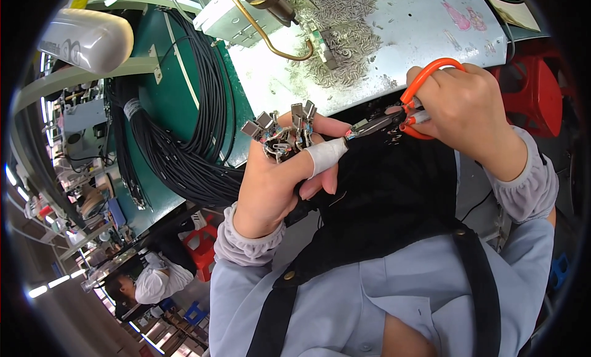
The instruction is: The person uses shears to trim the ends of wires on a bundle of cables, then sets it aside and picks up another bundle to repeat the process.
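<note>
My left hand [271, 178] is closed around several small metal connectors [286, 132], which stick up above its fingers. White tape wraps the thumb of that hand. In my right hand [458, 107] is a pair of scissors [425, 80] with orange loop handles, fingers inside the loops. Their dark, narrow blades point left and reach the tip of my taped thumb. A small piece with metal and coloured bits [359, 129] sits at the blade tips; whether the blades grip it I cannot tell. My left palm and the far side of the connectors are hidden.
A thick coil of black cables [163, 154] lies on the green surface at left, running toward my left hand. Ahead, a brass tube [268, 40] and a machine head [268, 3] stand over a pale worktop [418, 49] with heaped small metal pieces [345, 43]. Another person [161, 283] sits lower left.
</note>
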Demonstrator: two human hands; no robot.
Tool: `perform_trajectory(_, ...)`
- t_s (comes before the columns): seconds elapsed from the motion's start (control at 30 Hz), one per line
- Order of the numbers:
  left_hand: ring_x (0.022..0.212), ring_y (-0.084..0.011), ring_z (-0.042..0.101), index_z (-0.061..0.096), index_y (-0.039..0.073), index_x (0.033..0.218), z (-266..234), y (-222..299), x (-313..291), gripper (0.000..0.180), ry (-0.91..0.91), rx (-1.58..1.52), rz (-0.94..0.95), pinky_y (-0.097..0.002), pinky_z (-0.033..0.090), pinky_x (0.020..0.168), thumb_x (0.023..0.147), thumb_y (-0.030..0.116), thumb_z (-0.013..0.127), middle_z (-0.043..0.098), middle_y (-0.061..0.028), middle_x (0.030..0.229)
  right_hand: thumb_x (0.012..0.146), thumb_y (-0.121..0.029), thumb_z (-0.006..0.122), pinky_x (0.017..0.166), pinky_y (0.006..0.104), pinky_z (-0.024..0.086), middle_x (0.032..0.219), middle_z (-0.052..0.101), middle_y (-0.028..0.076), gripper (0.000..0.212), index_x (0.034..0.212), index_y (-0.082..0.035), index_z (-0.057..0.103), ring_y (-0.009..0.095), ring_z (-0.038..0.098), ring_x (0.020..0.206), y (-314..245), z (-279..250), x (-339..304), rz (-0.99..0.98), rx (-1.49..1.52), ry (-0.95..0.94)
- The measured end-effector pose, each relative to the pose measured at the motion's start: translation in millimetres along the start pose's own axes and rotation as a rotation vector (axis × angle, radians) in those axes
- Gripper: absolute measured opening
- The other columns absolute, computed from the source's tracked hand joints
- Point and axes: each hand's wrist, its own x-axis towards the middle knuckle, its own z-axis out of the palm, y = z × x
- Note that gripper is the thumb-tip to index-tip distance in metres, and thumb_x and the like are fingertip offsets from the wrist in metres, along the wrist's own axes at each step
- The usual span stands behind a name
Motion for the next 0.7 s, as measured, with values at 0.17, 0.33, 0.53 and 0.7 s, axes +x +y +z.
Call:
perform_trajectory(0.17,0.036,-0.0062,0.036,0.056,-0.005,0.093,1.8,0.0,0.8,0.019,0.013,0.049,-0.008,-0.0192,0.025,0.036,0.075,-0.001,0.056,0.053,-0.0086,0.051,0.06,-0.026,0.072,0.041,0.0266,0.033,0.048,0.042,0.002,0.032,0.075,-0.006,0.053,0.016,0.043,0.041,-0.4,-1.8,1.7,-0.018,-0.02,-0.009)
perform_trajectory(0.33,0.036,-0.0058,0.036,0.057,-0.005,0.092,2.7,1.0,1.1,0.018,0.036,0.098,-0.009,-0.0188,0.025,0.036,0.074,-0.002,0.056,0.052,-0.0075,0.051,0.062,-0.026,0.071,0.042,0.027,0.035,0.05,0.044,0.002,0.031,0.077,-0.005,0.054,0.017,0.047,0.043,4.3,2.1,0.9,-0.051,-0.004,-0.066)
perform_trajectory(0.53,0.037,-0.0057,0.036,0.057,-0.006,0.091,0.1,1.8,3.5,0.017,0.019,0.099,-0.035,-0.0188,0.024,0.037,0.074,-0.002,0.056,0.052,-0.0068,0.051,0.062,-0.023,0.071,0.042,0.028,0.037,0.054,0.047,0.003,0.03,0.078,-0.005,0.055,0.017,0.05,0.045,4.6,7.3,-1.5,-0.045,0.093,-0.118)
perform_trajectory(0.7,0.038,-0.0056,0.036,0.057,-0.006,0.091,-0.1,1.0,7.8,0.017,0.017,0.061,-0.048,-0.0188,0.024,0.037,0.075,-0.001,0.055,0.051,-0.0065,0.051,0.06,-0.02,0.071,0.042,0.0278,0.038,0.053,0.048,0.004,0.028,0.077,-0.004,0.054,0.018,0.05,0.045,5.8,14.4,-3.2,-0.021,0.131,-0.075)
